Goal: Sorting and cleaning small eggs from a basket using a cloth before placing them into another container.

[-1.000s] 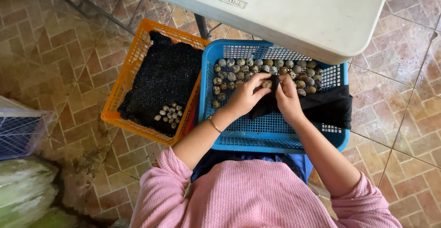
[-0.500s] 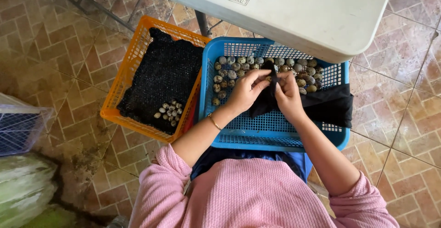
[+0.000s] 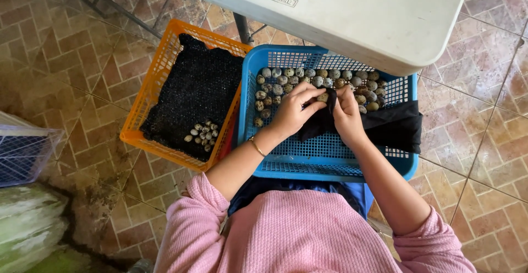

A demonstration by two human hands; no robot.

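While both hands meet over the middle of the frame, the left hand point(image 3: 291, 112) and the right hand point(image 3: 347, 110) pinch a single speckled egg point(image 3: 323, 97) between their fingertips, with a black cloth point(image 3: 393, 124) bunched under and around it. The cloth trails to the right and drapes over the right rim of the blue basket point(image 3: 330, 163), which sits on the tiled floor point(image 3: 66, 58) at centre frame. Behind the hands, a heap of speckled eggs point(image 3: 286, 80) fills the far part of that basket, partly tucked under the edge of the white tabletop point(image 3: 357, 14) at upper right. Just left of it, touching its side, stands an orange basket point(image 3: 144, 113) lined with black mesh point(image 3: 198, 86); a small cluster of eggs point(image 3: 202, 134) lies near its lower right corner. A thin bracelet point(image 3: 256, 148) circles the left wrist, and pink sleeves point(image 3: 275, 234) fill the bottom of the frame.
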